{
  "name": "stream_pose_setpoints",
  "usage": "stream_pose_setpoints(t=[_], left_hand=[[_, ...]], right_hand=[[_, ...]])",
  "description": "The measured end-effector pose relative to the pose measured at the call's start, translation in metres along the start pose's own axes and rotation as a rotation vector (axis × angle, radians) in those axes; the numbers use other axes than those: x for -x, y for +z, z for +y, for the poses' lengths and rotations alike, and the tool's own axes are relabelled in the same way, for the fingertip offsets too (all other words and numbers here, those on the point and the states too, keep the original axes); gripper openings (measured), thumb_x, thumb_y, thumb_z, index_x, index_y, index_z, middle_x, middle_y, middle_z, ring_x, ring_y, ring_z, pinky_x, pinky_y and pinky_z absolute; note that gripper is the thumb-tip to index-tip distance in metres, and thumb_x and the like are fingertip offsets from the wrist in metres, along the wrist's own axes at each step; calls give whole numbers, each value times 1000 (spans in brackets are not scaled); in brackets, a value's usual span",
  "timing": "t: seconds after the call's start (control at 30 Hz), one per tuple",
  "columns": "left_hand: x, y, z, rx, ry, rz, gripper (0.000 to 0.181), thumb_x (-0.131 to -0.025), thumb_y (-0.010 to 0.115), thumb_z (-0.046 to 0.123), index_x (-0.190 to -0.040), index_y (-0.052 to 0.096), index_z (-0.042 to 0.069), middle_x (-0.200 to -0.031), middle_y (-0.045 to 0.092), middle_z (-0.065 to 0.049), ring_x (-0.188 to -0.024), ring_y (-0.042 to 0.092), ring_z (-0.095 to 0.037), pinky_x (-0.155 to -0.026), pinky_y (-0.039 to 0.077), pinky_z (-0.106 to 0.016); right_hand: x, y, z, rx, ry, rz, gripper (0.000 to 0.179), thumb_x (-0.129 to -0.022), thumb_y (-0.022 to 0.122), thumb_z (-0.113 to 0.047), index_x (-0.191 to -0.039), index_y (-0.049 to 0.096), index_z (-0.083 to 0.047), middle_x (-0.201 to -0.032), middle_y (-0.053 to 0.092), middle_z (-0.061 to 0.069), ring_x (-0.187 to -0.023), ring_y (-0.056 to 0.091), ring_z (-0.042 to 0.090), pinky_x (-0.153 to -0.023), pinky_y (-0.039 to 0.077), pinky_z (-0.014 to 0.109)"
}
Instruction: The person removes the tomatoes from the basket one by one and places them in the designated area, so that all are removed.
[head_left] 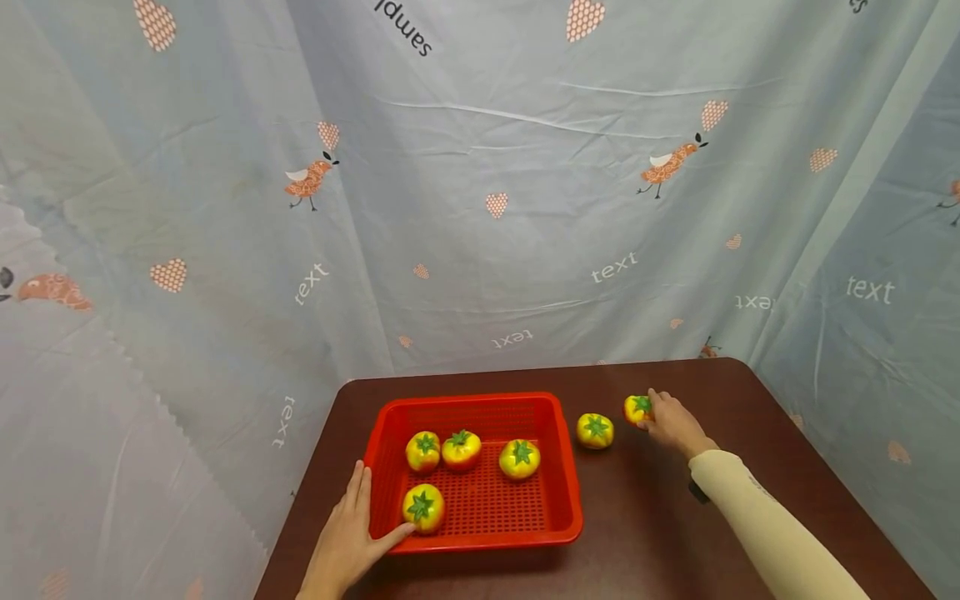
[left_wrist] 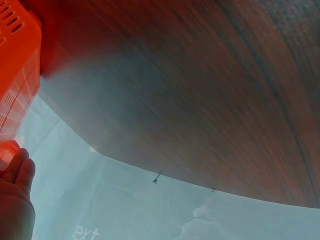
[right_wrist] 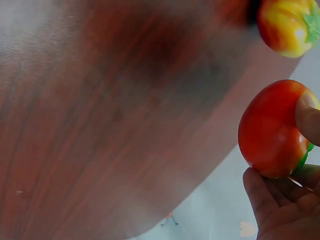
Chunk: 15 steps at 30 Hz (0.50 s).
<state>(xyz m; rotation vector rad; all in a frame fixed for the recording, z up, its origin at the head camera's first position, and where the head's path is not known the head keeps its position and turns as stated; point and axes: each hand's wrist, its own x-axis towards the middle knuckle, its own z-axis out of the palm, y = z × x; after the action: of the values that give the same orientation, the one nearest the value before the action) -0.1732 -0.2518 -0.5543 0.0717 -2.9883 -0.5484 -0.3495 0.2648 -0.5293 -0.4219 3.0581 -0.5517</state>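
Observation:
My right hand (head_left: 673, 423) grips a red-and-yellow tomato (right_wrist: 274, 131) with a green calyx, thumb on one side and fingers on the other. It is at the right of the table, and another tomato (head_left: 595, 431) sits on the wood just left of it. At the left stands a red plastic basket (head_left: 480, 543) with slotted walls. Inside it lie several tomatoes, one (head_left: 423, 508) in the front left corner. Against that corner rests my left hand (head_left: 343, 533), its fingers straight along the outer left wall and its thumb reaching over the front rim.
The dark brown table (head_left: 675, 533) has rounded back corners. Pale blue-grey cloth (head_left: 465, 275) printed with birds, hearts and words hangs behind it and at both sides. A dark band (head_left: 699, 492) shows at my right wrist, under a cream sleeve (head_left: 772, 525).

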Motion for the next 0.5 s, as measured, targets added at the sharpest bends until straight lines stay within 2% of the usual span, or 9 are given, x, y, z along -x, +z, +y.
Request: stream_pose_setpoints(t=[0.2, 0.5], left_hand=[[-1, -1, 0, 2, 2, -7, 120, -77, 61, 74, -153, 17, -8, -162, 11, -25, -131, 42, -53, -101, 40, -66], [-2, -1, 0, -7, -18, -32, 121, -77, 60, 76, -153, 15, -7, -162, 9, -24, -131, 41, -53, -102, 39, -66]], right_hand=[[6, 8, 8, 31, 10, -8, 67, -92, 66, -16, -137, 36, 23, -127, 48, 41, -113, 53, 52, -97, 46, 59], [9, 24, 11, 26, 35, -32, 67, -92, 65, -15, -139, 34, 21, -131, 45, 41, -118, 49, 52, -99, 43, 60]])
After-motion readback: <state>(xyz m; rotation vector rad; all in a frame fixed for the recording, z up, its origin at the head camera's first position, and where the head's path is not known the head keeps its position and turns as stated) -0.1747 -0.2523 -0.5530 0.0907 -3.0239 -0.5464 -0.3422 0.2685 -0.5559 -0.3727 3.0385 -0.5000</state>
